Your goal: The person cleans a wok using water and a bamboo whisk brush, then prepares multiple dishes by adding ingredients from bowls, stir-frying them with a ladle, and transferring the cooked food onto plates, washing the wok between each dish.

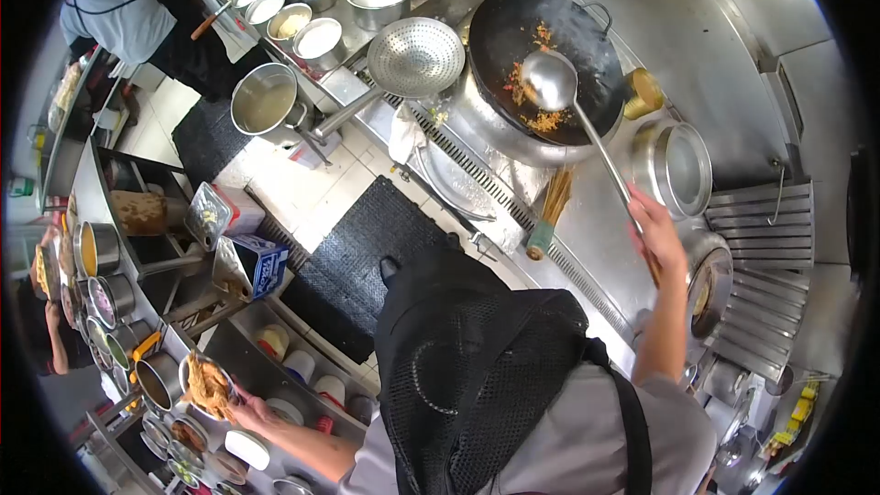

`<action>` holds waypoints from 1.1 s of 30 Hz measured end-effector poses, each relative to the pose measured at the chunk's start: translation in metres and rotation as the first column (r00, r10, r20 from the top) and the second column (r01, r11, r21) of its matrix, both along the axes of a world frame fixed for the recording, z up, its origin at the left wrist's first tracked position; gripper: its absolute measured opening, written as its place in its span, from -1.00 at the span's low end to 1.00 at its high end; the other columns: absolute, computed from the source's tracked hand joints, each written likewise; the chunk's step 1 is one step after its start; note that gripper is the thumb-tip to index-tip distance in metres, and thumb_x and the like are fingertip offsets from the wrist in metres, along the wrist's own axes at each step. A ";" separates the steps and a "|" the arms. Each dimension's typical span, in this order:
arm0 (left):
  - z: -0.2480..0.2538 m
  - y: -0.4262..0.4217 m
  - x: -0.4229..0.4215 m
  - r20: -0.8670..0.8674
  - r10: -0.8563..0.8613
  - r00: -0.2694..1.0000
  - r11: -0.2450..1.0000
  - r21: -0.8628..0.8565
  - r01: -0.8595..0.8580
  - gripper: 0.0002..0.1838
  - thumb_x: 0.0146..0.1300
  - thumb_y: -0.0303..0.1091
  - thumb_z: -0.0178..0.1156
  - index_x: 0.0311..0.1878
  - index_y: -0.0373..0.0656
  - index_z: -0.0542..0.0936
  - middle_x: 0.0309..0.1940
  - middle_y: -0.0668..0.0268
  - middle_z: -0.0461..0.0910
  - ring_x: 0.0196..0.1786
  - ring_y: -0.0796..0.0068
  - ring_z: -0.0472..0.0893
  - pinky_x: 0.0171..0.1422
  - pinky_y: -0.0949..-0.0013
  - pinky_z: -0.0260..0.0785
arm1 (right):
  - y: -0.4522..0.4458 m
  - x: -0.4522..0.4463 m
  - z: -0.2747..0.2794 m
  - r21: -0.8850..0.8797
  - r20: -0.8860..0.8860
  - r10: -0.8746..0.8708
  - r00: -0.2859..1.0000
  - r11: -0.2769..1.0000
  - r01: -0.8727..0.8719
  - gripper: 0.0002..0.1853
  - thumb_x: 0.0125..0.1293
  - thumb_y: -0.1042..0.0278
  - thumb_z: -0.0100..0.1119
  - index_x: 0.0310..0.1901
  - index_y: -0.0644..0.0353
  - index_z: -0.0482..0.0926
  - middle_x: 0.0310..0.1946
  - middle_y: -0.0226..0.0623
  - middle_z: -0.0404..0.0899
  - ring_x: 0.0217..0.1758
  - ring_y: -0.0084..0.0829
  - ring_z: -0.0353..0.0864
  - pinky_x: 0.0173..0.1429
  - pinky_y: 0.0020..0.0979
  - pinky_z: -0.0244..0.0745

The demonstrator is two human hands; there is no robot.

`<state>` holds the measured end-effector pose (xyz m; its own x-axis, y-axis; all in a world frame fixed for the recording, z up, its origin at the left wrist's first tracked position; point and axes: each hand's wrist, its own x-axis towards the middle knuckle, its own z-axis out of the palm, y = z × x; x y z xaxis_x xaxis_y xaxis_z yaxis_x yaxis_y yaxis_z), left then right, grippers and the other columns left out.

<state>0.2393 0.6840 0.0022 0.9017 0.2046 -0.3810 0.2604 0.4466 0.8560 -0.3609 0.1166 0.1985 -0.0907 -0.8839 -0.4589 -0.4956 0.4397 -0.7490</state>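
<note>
My right hand (656, 227) is closed around the long handle of a ladle (550, 81). The ladle's round bowl rests inside a dark wok (500, 32), among orange-brown crumbly bits of food (547, 121). Steam rises from the wok. Far to the lower left, my left hand (251, 409) grips the edge of a bowl (186, 376) heaped with golden-brown fried pieces (209, 387). That bowl is over the ingredient counter, beside a deep metal pot (156, 380). My left fingertips are partly hidden by the bowl.
A perforated strainer (417, 57) lies left of the wok, its handle across a pot (266, 99). A bamboo brush (553, 206) lies near the stove edge. Several ingredient containers line the lower-left counter. Black mats (357, 257) cover the floor. Another person (128, 9) stands at upper left.
</note>
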 end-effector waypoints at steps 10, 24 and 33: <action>0.038 -0.259 -0.069 0.032 -0.605 0.796 0.796 -0.005 0.605 -0.61 0.40 -0.49 0.02 0.25 -0.40 0.38 0.15 0.13 0.48 0.18 0.27 0.51 0.31 0.15 0.45 | -0.127 -0.012 -0.111 -0.299 -0.498 0.115 0.859 0.907 -0.295 -0.54 0.45 0.13 0.05 0.36 -0.14 0.41 -0.03 0.14 0.61 0.08 0.14 0.59 0.17 -0.10 0.47; 0.084 -0.622 -0.218 0.046 -0.979 0.200 0.200 -0.019 0.980 -0.70 0.24 -0.54 0.11 0.06 -0.22 0.49 -0.10 0.26 0.61 -0.11 0.33 0.65 -0.06 0.22 0.59 | -0.022 -0.068 -0.066 0.162 0.067 0.226 0.972 0.959 -0.234 -0.53 0.44 0.25 0.12 0.36 -0.06 0.44 -0.48 -0.35 0.58 -0.54 -0.47 0.48 -0.39 -0.36 0.42; 0.039 -0.755 -0.290 0.350 -0.926 -0.144 0.344 0.937 0.065 -0.83 0.20 -0.51 0.08 -0.14 -0.29 0.44 -0.01 -0.13 0.47 -0.20 -0.26 0.56 0.00 -0.10 0.47 | -0.065 -0.085 -0.092 -0.280 -0.659 0.094 0.746 0.890 -0.359 -0.51 0.34 0.31 0.16 0.31 -0.19 0.47 -0.26 -0.06 0.63 -0.25 0.06 0.65 -0.12 0.00 0.55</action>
<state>-0.0506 -0.0710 0.0412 0.2596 -0.8245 0.5028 -0.8536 0.0476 0.5188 -0.4460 0.0519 0.1062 -0.0071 -0.9999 -0.0127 -0.9476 0.0108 -0.3194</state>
